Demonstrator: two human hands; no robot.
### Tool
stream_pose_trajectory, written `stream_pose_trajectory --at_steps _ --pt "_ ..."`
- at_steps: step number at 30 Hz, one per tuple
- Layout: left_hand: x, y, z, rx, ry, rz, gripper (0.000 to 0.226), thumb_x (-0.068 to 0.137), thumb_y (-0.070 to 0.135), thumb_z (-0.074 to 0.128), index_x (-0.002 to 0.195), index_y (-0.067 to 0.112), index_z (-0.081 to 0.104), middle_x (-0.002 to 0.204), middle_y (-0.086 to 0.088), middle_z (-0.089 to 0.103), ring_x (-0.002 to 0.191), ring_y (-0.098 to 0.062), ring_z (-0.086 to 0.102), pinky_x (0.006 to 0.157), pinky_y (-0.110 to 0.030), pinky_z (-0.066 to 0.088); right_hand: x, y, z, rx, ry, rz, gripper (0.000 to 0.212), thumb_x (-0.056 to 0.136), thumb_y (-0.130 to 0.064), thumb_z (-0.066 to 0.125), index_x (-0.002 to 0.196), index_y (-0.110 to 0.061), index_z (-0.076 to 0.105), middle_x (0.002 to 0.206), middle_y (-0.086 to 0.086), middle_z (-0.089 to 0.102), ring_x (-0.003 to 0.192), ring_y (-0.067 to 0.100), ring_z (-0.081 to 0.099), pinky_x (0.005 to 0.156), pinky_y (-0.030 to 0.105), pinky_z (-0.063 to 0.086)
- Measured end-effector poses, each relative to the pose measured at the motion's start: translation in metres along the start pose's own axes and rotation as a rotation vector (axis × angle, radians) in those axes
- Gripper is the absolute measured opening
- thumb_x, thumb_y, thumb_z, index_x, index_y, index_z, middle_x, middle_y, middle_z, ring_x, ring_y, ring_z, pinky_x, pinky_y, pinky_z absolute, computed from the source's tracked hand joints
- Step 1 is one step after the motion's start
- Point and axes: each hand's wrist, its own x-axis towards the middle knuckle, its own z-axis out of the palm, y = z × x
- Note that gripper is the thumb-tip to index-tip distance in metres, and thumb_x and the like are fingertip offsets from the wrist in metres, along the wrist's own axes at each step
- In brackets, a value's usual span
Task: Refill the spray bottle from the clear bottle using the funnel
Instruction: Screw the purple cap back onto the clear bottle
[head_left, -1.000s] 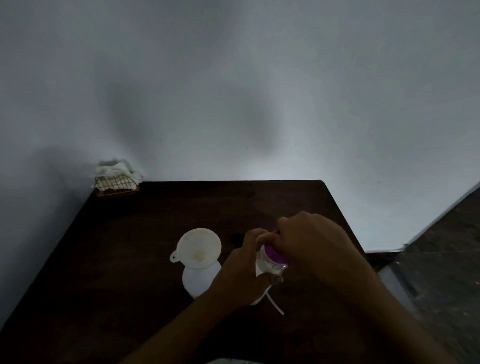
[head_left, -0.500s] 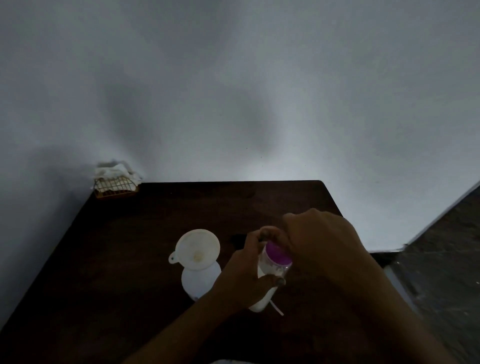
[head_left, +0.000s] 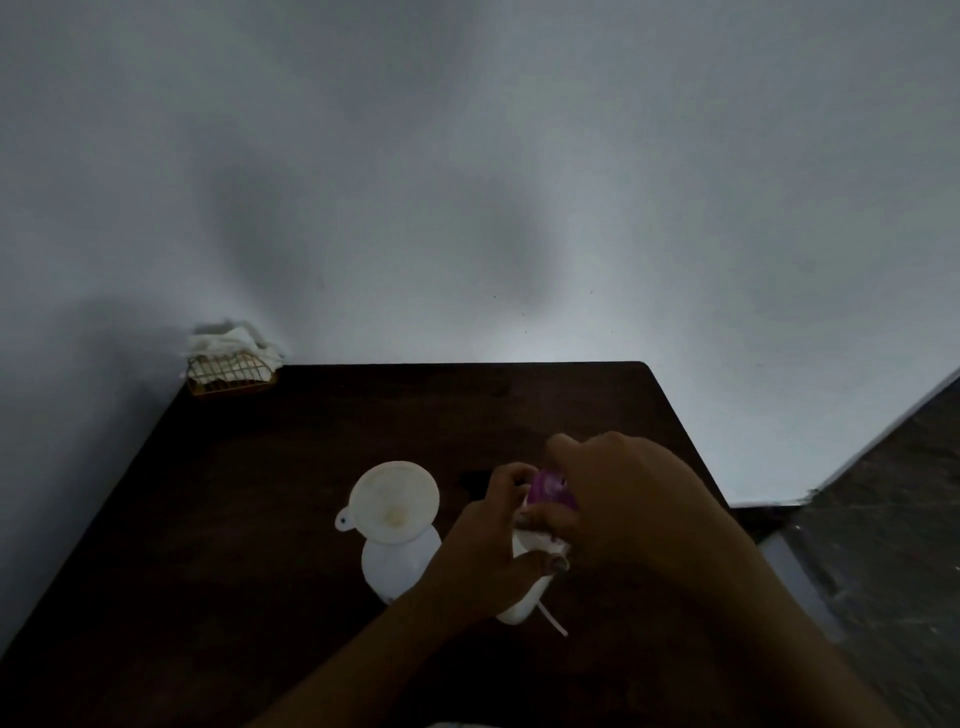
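A white spray bottle (head_left: 397, 566) stands on the dark table (head_left: 249, 519) with a white funnel (head_left: 393, 501) seated in its neck. To its right, my left hand (head_left: 483, 556) grips the body of the clear bottle (head_left: 519, 608), which is tilted slightly. My right hand (head_left: 634, 509) is closed over the bottle's purple cap (head_left: 550, 488). Both hands hide most of the bottle. A thin white tube (head_left: 553, 621) pokes out below it.
A gold wire basket (head_left: 228, 371) with white cloth sits at the table's far left corner, against the wall. A small dark object (head_left: 478, 478) lies behind my left hand. The table's right edge drops to the floor (head_left: 883, 545).
My right hand has turned over the purple cap and covers more of it now. The bottle and my left hand have stayed almost in place.
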Motion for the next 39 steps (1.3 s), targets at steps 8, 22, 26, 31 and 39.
stream_pose_trajectory --at_steps 8,22,26,31,39 --pt "0.003 0.002 0.003 -0.037 -0.019 -0.085 0.074 0.074 0.024 0.073 0.133 0.025 0.028 0.124 0.006 0.056 0.107 0.001 0.051 0.087 -0.010 0.038 0.004 0.000 0.005 0.034 -0.014 -0.055 0.037 0.084 -0.045 0.059 0.113 -0.025 0.047 0.099 -0.002 0.055 0.082 0.011 0.050 0.078 0.028 0.047" --pt "0.002 0.013 -0.003 0.003 -0.019 -0.075 0.073 0.078 0.026 0.069 0.135 0.023 0.024 0.126 0.013 0.047 0.114 0.000 0.045 0.086 -0.005 0.032 0.000 0.002 0.000 0.116 -0.106 -0.017 0.077 0.075 -0.049 0.067 0.138 -0.030 0.028 0.135 -0.001 0.044 0.111 0.017 0.050 0.093 0.033 0.045" --pt "0.002 0.009 0.002 -0.033 0.001 -0.076 0.074 0.076 0.024 0.071 0.133 0.030 0.025 0.126 0.007 0.052 0.114 0.000 0.046 0.074 0.001 0.032 0.001 0.000 0.001 0.040 -0.056 -0.071 0.047 0.083 -0.043 0.061 0.123 -0.028 0.044 0.107 -0.005 0.054 0.085 0.008 0.048 0.078 0.024 0.041" --pt "-0.001 0.014 0.000 -0.052 0.016 -0.036 0.082 0.074 0.025 0.073 0.135 0.030 0.018 0.119 0.021 0.049 0.096 0.014 0.045 0.074 0.003 0.036 -0.001 0.004 0.004 0.050 -0.081 -0.049 0.063 0.078 -0.050 0.064 0.131 -0.029 0.037 0.121 -0.003 0.050 0.095 0.011 0.050 0.085 0.028 0.045" --pt "0.000 0.011 0.002 -0.202 0.021 -0.042 0.064 0.069 0.016 0.077 0.111 0.037 0.034 0.092 0.027 0.048 0.086 0.025 0.048 0.070 0.006 0.036 -0.002 0.008 0.009 0.064 -0.012 -0.114 0.054 0.082 -0.044 0.061 0.129 -0.033 0.036 0.115 -0.002 0.051 0.090 0.012 0.051 0.080 0.027 0.047"
